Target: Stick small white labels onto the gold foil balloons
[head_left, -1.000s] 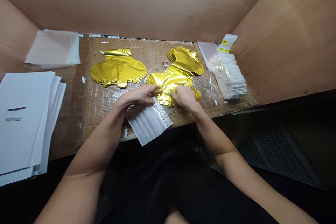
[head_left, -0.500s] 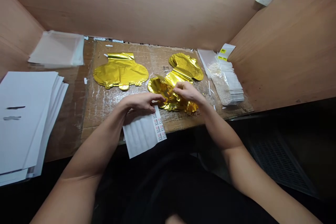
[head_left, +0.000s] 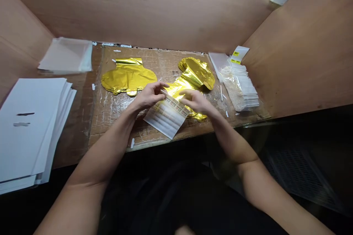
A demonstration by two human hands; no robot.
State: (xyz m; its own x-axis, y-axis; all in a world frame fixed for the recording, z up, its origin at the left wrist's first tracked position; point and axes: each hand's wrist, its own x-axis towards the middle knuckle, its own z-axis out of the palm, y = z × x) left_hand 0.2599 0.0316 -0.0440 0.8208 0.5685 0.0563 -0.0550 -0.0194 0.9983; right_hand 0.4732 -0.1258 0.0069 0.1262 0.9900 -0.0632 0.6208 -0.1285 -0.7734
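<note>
My left hand [head_left: 151, 96] pinches the upper corner of a white, creased sheet with rows of small CE marks [head_left: 167, 117] between thumb and fingers. The sheet tilts over the front of the table, its printed edge facing up and to the right. My right hand [head_left: 197, 102] hovers by the sheet's right end, thumb and index finger a little apart. Beneath both hands lies a pile of shiny gold foil balloons [head_left: 190, 77], partly covered by the sheet and my right hand. A second stack of flat gold foil balloons [head_left: 128, 77] rests to the left.
White papers [head_left: 33, 125] are stacked at the left, with clear plastic sleeves [head_left: 67, 55] behind them. On the right sits a plastic bag of white straws [head_left: 245, 88]. Small white scraps dot the cardboard table cover [head_left: 110, 132]. Wooden panels enclose the back and sides.
The printed sheet has swung up and right, its marked edge now nearer my right hand. My right hand has let go of the crumpled gold foil, which now lies flatter.
</note>
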